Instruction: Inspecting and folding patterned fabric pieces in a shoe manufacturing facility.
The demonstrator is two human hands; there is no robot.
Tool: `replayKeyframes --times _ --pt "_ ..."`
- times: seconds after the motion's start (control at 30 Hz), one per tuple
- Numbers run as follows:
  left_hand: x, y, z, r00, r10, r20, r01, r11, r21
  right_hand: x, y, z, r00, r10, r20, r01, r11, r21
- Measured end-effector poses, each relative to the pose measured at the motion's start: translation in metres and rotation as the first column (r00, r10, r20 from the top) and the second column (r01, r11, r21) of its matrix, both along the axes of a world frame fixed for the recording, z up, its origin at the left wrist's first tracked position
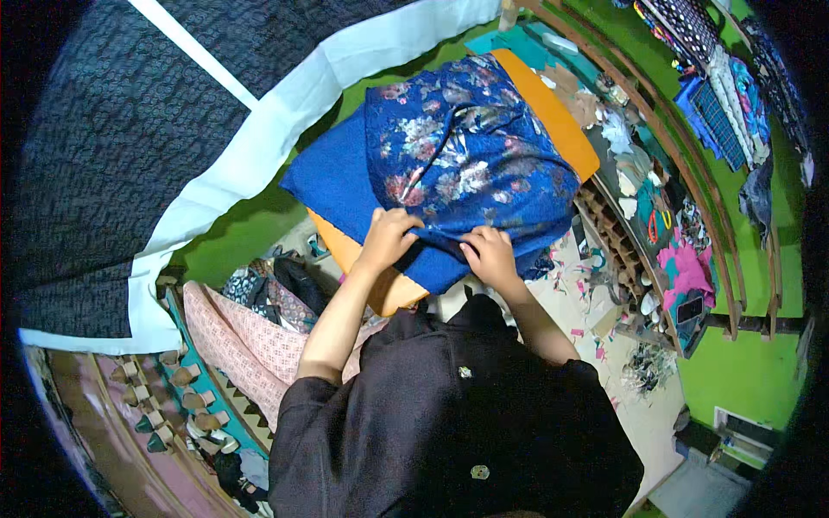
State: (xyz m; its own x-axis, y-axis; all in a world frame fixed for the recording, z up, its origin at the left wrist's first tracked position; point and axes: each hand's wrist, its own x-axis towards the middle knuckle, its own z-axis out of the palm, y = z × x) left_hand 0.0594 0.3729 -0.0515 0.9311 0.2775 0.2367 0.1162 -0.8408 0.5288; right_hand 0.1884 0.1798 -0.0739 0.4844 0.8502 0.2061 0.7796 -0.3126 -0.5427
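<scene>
Head view: your left hand (393,235) and right hand (490,255) pinch the floral cloth (466,142) — mostly spread over plain blue fabric (328,181), seemingly not yet flat where gripped.

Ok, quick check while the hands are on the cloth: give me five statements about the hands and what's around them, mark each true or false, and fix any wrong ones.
1. The left hand and right hand are both on the blue flowered cloth. True.
2. The blue flowered cloth hides the orange surface beneath it completely. False: part of the orange surface shows beyond the cloth on its right side.
3. The phone lies off to the person's left. False: it lies off to the right, near the bright pink cloth.
4. A pale pink patterned cloth lies on the person's left. True.
5. The person's shirt is white. False: it is black.
</scene>
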Motion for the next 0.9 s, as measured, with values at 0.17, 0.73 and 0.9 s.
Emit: replayKeyframes --times 0.17,0.73,0.9 --pt "0.02 0.006 0.013 0.989 0.064 0.134 -0.056 0.996 -0.068 -0.006 -0.016 0.009 0.992 -0.116 -0.048 0.12 0.99 0.079" --pt "-0.004 0.003 0.059 0.996 -0.084 0.032 0.079 0.99 0.115 -0.003 -0.076 -0.026 0.978 -0.186 0.099 0.205 0.947 -0.248" --pt "0.005 0.005 0.061 0.996 -0.057 0.074 0.048 0.991 0.121 0.046 -0.144 -0.05 0.962 -0.1 0.253 0.217 0.844 -0.49"
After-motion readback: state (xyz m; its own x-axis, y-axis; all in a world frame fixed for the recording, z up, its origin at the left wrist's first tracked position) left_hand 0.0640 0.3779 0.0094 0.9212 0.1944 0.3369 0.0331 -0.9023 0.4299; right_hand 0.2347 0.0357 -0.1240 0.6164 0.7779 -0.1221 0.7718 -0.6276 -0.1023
